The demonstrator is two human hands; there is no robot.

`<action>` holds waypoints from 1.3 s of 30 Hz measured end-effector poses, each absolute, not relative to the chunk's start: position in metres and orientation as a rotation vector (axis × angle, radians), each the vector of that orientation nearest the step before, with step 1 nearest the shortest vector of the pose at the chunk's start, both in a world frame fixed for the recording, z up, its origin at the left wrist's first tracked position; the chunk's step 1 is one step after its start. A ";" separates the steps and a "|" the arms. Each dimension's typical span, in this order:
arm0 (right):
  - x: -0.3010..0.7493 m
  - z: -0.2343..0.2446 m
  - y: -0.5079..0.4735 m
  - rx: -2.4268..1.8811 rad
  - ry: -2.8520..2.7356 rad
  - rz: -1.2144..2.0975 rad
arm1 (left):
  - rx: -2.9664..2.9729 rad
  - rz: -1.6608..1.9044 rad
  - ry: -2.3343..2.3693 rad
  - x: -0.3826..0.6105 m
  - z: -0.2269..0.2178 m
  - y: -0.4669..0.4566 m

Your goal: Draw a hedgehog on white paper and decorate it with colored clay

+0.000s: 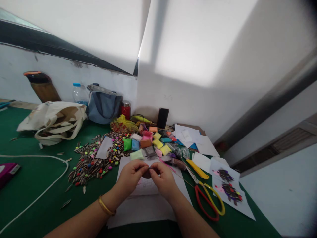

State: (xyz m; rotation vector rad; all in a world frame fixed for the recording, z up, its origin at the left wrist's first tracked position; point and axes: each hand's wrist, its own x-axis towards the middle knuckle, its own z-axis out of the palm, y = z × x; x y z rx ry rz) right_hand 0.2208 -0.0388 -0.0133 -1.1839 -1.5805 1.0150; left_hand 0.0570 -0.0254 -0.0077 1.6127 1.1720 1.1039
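My left hand and my right hand meet above a white sheet of paper on the green table. Both pinch a small dark lump, perhaps clay, between thumbs and fingertips. A gold bangle sits on my left wrist. Just beyond my hands lies a heap of small coloured clay packets. To the left of my hands spreads a pile of sunflower seeds mixed with coloured beads.
Scissors with red and yellow handles and a yellow craft knife lie right of my hands, beside paper with dark figures. A cream bag, blue bag, bottle and black phone stand at the wall. A white cord crosses left.
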 end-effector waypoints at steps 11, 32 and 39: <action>0.220 -0.017 -0.039 -1.003 -1.477 1.196 | 1.383 1.129 1.225 0.059 -0.010 -0.027; 0.220 -0.012 -0.039 -1.064 -1.488 1.110 | 1.367 1.131 1.073 0.059 -0.013 -0.027; 0.220 -0.010 -0.040 -1.125 -1.519 1.080 | 1.533 1.155 1.118 0.059 -0.006 -0.028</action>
